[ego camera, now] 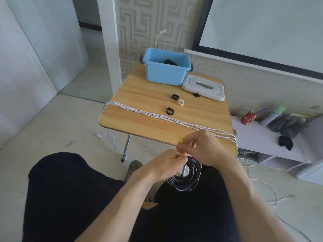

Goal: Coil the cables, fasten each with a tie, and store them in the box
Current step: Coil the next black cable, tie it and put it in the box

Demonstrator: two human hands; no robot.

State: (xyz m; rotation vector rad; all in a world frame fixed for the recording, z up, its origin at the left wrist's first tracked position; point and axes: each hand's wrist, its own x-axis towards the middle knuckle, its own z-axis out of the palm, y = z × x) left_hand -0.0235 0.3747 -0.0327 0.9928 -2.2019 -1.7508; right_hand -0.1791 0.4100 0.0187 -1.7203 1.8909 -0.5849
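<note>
— Pale floor tiles and a patterned wall frame a small wooden table point(157, 109), with the blue box point(167, 69) at its far edge and its white lid point(203, 88) lying flat just beside it. Where's the work going on?

— Down at the near edge, over the person's lap. The left hand point(167, 163) and the right hand point(202, 147) are close together, both pinching a yellow tie point(180, 139) at the top of a coiled black cable point(185, 175), which hangs below them. Fingers of both hands are curled on the strap.

— So the coil isn't fastened yet?

— I'd judge the tie is being wrapped or threaded; I can't tell whether it is closed. Something dark already sits in the box.

— What could go wrong?

— The coil seems to be held only at the top, so if the pinch slackens before the tie closes, the loops could spring apart or drop to the floor. A loose wrap would let it unravel in the box.

— And the rest?

— A white cable point(157, 115) lies uncoiled in long strands across the table, its ends trailing off both sides; a hand or the black coil could snag it and drag it off. Beyond it lie spare ties, two black ties point(170, 110) and a white tie point(181, 102), which could be swept away with it.
</note>
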